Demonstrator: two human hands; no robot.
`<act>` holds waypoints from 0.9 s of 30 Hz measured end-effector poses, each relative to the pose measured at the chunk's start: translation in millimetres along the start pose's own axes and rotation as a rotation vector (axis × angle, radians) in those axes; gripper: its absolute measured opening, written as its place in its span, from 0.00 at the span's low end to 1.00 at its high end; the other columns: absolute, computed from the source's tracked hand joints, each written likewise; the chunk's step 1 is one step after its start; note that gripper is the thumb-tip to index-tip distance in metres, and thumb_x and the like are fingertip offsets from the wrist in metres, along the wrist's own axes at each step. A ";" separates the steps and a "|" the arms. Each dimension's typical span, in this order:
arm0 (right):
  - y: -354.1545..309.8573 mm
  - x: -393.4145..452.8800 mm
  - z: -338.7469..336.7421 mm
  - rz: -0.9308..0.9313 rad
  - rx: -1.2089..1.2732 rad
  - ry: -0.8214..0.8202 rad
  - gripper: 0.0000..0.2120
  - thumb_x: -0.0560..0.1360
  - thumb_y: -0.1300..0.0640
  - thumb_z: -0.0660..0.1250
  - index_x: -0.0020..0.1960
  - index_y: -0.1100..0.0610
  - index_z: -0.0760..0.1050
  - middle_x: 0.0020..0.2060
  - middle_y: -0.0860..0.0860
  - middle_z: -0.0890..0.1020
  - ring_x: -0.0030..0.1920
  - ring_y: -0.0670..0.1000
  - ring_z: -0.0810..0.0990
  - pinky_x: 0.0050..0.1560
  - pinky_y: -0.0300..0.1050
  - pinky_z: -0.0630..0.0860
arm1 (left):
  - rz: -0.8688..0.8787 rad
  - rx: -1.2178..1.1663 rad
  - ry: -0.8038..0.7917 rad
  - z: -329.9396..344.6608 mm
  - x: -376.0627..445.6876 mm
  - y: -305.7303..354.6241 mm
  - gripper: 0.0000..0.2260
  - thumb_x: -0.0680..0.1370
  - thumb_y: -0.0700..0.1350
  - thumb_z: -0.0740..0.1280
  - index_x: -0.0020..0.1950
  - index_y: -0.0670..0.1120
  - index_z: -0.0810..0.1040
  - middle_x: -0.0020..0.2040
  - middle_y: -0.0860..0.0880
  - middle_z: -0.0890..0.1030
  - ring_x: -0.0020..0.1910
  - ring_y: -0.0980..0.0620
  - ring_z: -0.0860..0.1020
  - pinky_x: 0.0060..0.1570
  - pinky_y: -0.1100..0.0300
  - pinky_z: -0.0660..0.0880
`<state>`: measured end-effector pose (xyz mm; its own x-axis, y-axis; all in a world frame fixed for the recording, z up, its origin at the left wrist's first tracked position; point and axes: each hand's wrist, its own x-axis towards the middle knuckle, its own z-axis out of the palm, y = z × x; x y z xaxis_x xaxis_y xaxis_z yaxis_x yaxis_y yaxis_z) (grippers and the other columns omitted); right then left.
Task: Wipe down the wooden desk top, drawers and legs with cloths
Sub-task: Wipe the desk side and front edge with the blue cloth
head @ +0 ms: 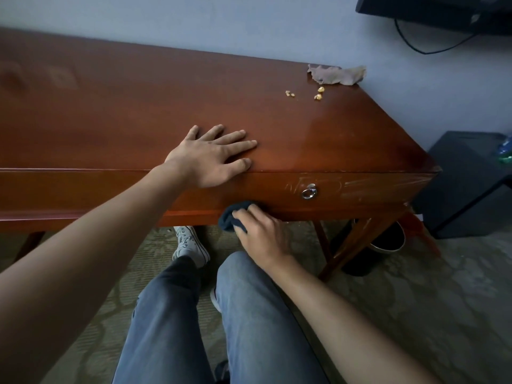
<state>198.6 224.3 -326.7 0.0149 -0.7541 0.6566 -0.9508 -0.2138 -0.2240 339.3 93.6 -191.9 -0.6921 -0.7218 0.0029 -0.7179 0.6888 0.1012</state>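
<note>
Dark blue cloth (231, 217) bunched in right hand (260, 234), fingers curled round it, pressed against lower edge of drawer front (346, 194), left of the metal ring pull (309, 191). Left hand (209, 156) flat on tabletop (124, 120) at front edge, fingers straight and spread, holding nothing. Tabletop is glossy reddish-brown wood, runs along a pale blue-grey wall (249, 23). Drawer front shows whitish smears right of the pull. Second cloth, grey-brown (336, 75), lies crumpled at far right corner of tabletop; a few yellowish crumbs (318, 93) near it. Desk legs (357, 242) angled below right end. Dark round bin (388, 241) on floor behind those legs, contents not visible. Black box-like stand (468, 178) to the right, something green and blue on it, too blurred to tell. Patterned carpet (415, 300); jeans and white sneaker (191, 245) under desk.
</note>
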 end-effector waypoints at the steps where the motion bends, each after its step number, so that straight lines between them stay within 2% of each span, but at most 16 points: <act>1: 4.9 -4.6 3.7 -0.011 -0.012 -0.067 0.10 0.71 0.56 0.76 0.51 0.54 0.81 0.44 0.52 0.81 0.39 0.55 0.82 0.32 0.51 0.80 | 0.001 0.000 -0.003 0.3 -0.5 -0.1 0.26 0.81 0.71 0.43 0.80 0.72 0.47 0.83 0.64 0.47 0.84 0.51 0.44 0.80 0.37 0.41; 2: 10.5 -5.7 4.1 0.011 -0.008 -0.087 0.10 0.71 0.56 0.76 0.51 0.53 0.81 0.44 0.51 0.81 0.39 0.55 0.83 0.32 0.51 0.80 | 0.000 0.001 -0.002 0.2 -0.5 -0.7 0.26 0.81 0.71 0.43 0.80 0.72 0.47 0.83 0.64 0.47 0.84 0.51 0.44 0.80 0.37 0.41; 4: 18.9 -3.4 -4.3 0.093 0.021 -0.022 0.08 0.72 0.56 0.74 0.51 0.53 0.81 0.44 0.51 0.82 0.39 0.56 0.83 0.33 0.51 0.80 | -0.002 -0.002 0.001 -0.6 -0.3 -1.3 0.26 0.81 0.71 0.43 0.80 0.72 0.47 0.83 0.64 0.47 0.84 0.51 0.44 0.80 0.38 0.41; 7: 32.0 -3.1 -25.0 0.220 -0.008 0.224 0.07 0.73 0.59 0.75 0.50 0.58 0.81 0.42 0.53 0.83 0.38 0.56 0.82 0.35 0.46 0.77 | 0.002 -0.007 0.013 0.8 0.4 -0.7 0.26 0.81 0.72 0.44 0.80 0.72 0.48 0.83 0.65 0.48 0.84 0.51 0.44 0.80 0.38 0.42; 9: 43.1 7.1 -39.9 0.289 -0.011 0.393 0.07 0.75 0.60 0.75 0.48 0.62 0.80 0.40 0.55 0.82 0.39 0.54 0.81 0.38 0.41 0.72 | 0.002 -0.008 0.022 1.0 1.0 -2.5 0.26 0.81 0.72 0.44 0.80 0.73 0.48 0.83 0.64 0.48 0.84 0.51 0.45 0.80 0.37 0.42; 11: 47.0 17.6 -45.2 0.321 -0.014 0.467 0.07 0.77 0.60 0.74 0.47 0.64 0.78 0.40 0.55 0.81 0.40 0.53 0.79 0.40 0.38 0.68 | 0.006 -0.003 0.019 1.0 1.0 -2.7 0.26 0.81 0.72 0.44 0.80 0.72 0.48 0.83 0.64 0.48 0.84 0.51 0.45 0.80 0.37 0.42; 14: 38.8 5.2 -27.7 0.335 0.015 0.443 0.06 0.76 0.63 0.74 0.48 0.64 0.78 0.40 0.56 0.81 0.40 0.53 0.79 0.38 0.42 0.72 | 0.001 -0.006 0.018 1.7 1.4 -1.6 0.26 0.81 0.71 0.44 0.80 0.72 0.48 0.83 0.64 0.48 0.84 0.51 0.45 0.80 0.37 0.42; 17: 31.0 -19.9 -10.1 0.301 0.037 0.184 0.07 0.75 0.61 0.74 0.49 0.61 0.77 0.41 0.56 0.81 0.37 0.57 0.82 0.33 0.47 0.77 | -0.002 -0.006 0.001 1.9 0.4 -0.7 0.26 0.81 0.71 0.44 0.80 0.72 0.48 0.83 0.64 0.48 0.84 0.51 0.45 0.80 0.37 0.41; 19: 36.1 -13.6 -18.5 0.310 0.049 0.098 0.09 0.73 0.59 0.76 0.48 0.59 0.77 0.40 0.54 0.82 0.37 0.57 0.82 0.33 0.43 0.76 | -0.005 -0.011 -0.001 1.0 0.4 -0.6 0.26 0.81 0.71 0.44 0.80 0.72 0.48 0.83 0.64 0.48 0.84 0.52 0.44 0.80 0.37 0.41; 21: 39.0 -0.3 -37.2 0.352 0.033 0.200 0.09 0.73 0.59 0.77 0.47 0.58 0.79 0.40 0.52 0.83 0.38 0.54 0.82 0.36 0.38 0.70 | -0.011 -0.049 -0.022 -0.8 1.3 -0.4 0.25 0.83 0.69 0.46 0.80 0.72 0.50 0.83 0.66 0.48 0.83 0.53 0.44 0.80 0.38 0.40; 24: 34.3 22.4 -54.7 0.445 0.114 0.483 0.08 0.77 0.57 0.74 0.47 0.60 0.77 0.40 0.51 0.82 0.39 0.46 0.76 0.39 0.36 0.68 | -0.023 -0.181 -0.029 -3.9 6.0 -4.9 0.24 0.81 0.62 0.49 0.78 0.72 0.59 0.81 0.69 0.53 0.83 0.56 0.47 0.80 0.40 0.40; 27: 12.7 31.5 -37.9 0.498 0.164 0.501 0.09 0.78 0.57 0.72 0.46 0.60 0.74 0.40 0.52 0.80 0.39 0.52 0.79 0.37 0.45 0.74 | -0.027 -0.359 -0.023 -11.2 8.5 -8.7 0.26 0.76 0.56 0.49 0.73 0.71 0.70 0.79 0.69 0.60 0.82 0.59 0.51 0.80 0.42 0.41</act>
<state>175.2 221.3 -281.5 -0.5890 -0.4195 0.6907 -0.7487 -0.0385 -0.6618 340.5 80.7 -181.6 -0.6774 -0.7352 -0.0266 -0.6668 0.5983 0.4443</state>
